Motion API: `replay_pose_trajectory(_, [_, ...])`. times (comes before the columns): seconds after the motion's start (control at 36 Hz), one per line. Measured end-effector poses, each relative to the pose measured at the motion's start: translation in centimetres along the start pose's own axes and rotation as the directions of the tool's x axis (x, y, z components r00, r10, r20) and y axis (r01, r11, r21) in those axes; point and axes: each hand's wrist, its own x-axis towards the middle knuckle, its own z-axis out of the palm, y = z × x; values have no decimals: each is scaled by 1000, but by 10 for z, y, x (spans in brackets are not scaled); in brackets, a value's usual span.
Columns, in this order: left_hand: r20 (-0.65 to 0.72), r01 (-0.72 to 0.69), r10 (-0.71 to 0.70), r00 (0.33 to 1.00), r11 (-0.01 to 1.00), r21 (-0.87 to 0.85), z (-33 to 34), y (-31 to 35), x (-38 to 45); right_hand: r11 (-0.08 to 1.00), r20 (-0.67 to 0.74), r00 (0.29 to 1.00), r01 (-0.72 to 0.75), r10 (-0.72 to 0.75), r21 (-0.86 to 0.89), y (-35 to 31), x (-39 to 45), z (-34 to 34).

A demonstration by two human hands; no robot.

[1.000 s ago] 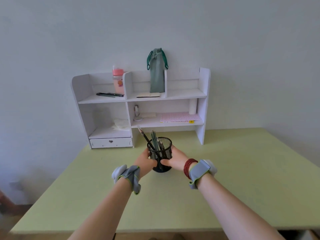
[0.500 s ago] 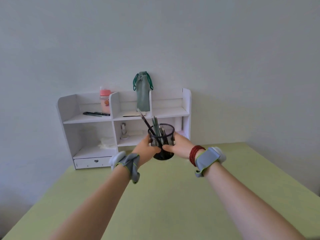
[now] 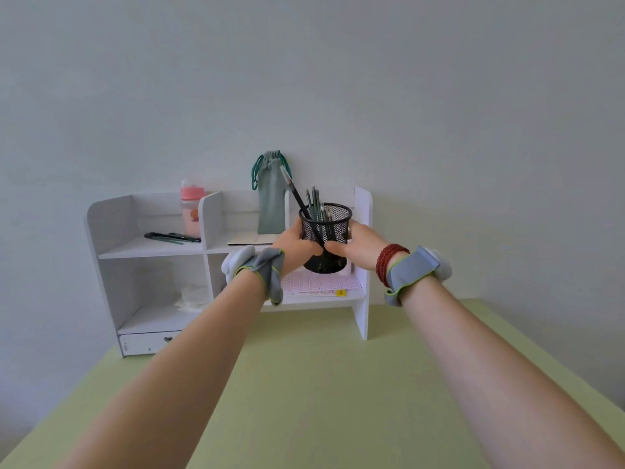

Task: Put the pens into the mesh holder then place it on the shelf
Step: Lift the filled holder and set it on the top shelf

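Pens (image 3: 316,211) already inside mesh holder (image 3: 325,236), clamped between left hand (image 3: 293,247) and right hand (image 3: 359,243), raised before shelf (image 3: 361,211), upper right bay. Placing remains.

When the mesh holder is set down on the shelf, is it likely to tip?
Probably slightly top-heavy: the pens stand above the mesh holder rim, one leaning left. Its flat round base likely steadies it. The open mesh suggests it is light, so a nudge may shift it.
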Motion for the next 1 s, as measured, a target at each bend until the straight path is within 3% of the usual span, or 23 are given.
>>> replay_pose_trajectory(0.78, [1, 6, -6, 1000, 993, -121, 18, -21, 92, 990, -181, 978, -79, 100, 115, 41, 95, 22])
replay_pose_trajectory(1.0, [-25, 24, -25, 999, 999, -36, 22, -28, 97, 991, -197, 973, -106, 121, 88, 45, 104, 28])
